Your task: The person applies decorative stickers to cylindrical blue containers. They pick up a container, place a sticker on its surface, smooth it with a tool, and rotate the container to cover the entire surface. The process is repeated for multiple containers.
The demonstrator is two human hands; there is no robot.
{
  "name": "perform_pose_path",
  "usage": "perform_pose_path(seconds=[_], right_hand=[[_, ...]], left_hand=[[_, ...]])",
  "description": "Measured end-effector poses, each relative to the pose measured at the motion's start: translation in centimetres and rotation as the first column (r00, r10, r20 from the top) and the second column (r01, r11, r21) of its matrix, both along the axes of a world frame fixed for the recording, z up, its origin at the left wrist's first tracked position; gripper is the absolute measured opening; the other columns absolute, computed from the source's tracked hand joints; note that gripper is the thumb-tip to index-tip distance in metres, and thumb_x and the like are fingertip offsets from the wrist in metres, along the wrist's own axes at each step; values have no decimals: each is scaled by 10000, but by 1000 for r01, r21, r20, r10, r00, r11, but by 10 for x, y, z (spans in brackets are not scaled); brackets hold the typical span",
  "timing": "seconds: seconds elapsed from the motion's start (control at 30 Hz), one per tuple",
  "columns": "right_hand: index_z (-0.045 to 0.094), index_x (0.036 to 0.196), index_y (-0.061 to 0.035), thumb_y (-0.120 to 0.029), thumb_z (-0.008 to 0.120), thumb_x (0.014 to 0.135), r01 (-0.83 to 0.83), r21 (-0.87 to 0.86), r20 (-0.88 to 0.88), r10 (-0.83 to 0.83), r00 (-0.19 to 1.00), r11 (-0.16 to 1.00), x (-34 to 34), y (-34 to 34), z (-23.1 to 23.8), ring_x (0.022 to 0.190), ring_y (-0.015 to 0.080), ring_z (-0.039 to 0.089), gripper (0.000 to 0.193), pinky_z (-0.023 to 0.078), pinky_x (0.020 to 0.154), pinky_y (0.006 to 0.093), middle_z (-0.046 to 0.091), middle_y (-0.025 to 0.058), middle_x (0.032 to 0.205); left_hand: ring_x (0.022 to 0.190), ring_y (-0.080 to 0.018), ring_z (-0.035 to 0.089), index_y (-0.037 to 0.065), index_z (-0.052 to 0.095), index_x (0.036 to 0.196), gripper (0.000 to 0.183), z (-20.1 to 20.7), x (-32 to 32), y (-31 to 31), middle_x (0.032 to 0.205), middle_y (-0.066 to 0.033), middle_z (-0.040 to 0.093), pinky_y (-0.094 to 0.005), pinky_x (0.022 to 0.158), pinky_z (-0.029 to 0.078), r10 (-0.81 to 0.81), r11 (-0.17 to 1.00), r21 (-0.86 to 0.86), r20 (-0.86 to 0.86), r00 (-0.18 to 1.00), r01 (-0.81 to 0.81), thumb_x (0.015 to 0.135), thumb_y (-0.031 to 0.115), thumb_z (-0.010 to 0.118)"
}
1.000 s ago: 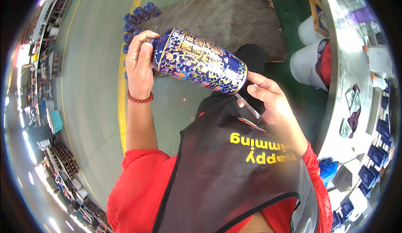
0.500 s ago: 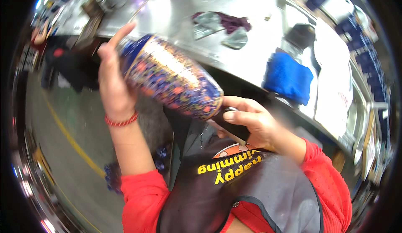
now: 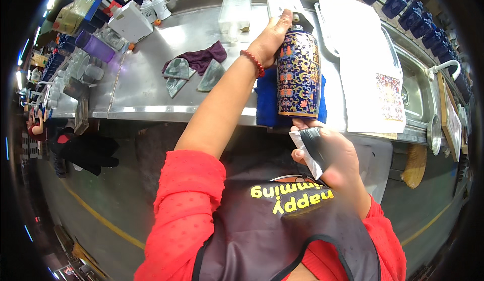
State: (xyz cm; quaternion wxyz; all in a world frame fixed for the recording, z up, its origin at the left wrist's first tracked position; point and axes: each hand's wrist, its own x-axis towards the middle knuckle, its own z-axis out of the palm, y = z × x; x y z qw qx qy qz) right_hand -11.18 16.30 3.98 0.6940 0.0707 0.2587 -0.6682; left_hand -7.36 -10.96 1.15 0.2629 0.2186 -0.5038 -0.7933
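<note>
A dark blue bottle (image 3: 298, 76) with a dense floral pattern and a gold lower rim stands nearly upright in my grip, above a folded blue towel (image 3: 266, 102). My left hand (image 3: 271, 40) is closed around its narrow top, thumb along the neck. Below the bottle, my right hand (image 3: 342, 155) is closed on a flat black scraper (image 3: 315, 142) with a pale strip along one edge. Fingertips of that hand reach up to the bottle's base. The far side of the bottle is hidden, and part of the right hand is blurred.
White paper (image 3: 360, 74) with a patterned sheet (image 3: 389, 97) lies to the right, beside a metal sink (image 3: 416, 102). On the steel table, left of my arm, rest a purple cloth (image 3: 201, 58) and grey-green pieces (image 3: 177, 70). Behind are a clear tray (image 3: 235, 13) and several blue cups (image 3: 411, 18).
The bottle has swung from a slanted hold at the left to nearly upright at the right, over the blue towel. My left arm now reaches forward; my right hand still grips the scraper.
</note>
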Motion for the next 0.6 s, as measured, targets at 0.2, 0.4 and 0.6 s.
perform_pose_path(seconds=[0.2,0.4,0.6], right_hand=[[435,1363,68,-137,571,901,-11,25,-42,12,999,1000,-18,-23,-11,1060,260,553,523,481,762,425,565,192,1288],[455,1324,100,-112,590,896,-20,-12,26,20,999,1000,-26,-35,-26,1054,308,591,496,513,783,435,563,231,1289],[544,1214,93,-74,632,890,-115,-98,-140,101,985,988,-41,-24,-34,1070,354,667,374,608,830,395,610,299,1248]], left_hand=[[896,-201,712,10,418,1123,668,-10,-17,-26,969,-162,653,-331,778,622,80,988,-133,44,996,-74,963,659,427],[1014,-220,678,-40,356,1325,754,-9,-11,-22,1135,-193,596,-350,823,607,116,969,-220,-4,993,-114,985,628,438],[1289,-312,472,-56,262,1477,953,-28,54,29,1383,-269,471,-406,1112,336,209,762,-628,2,978,-161,909,629,601]])
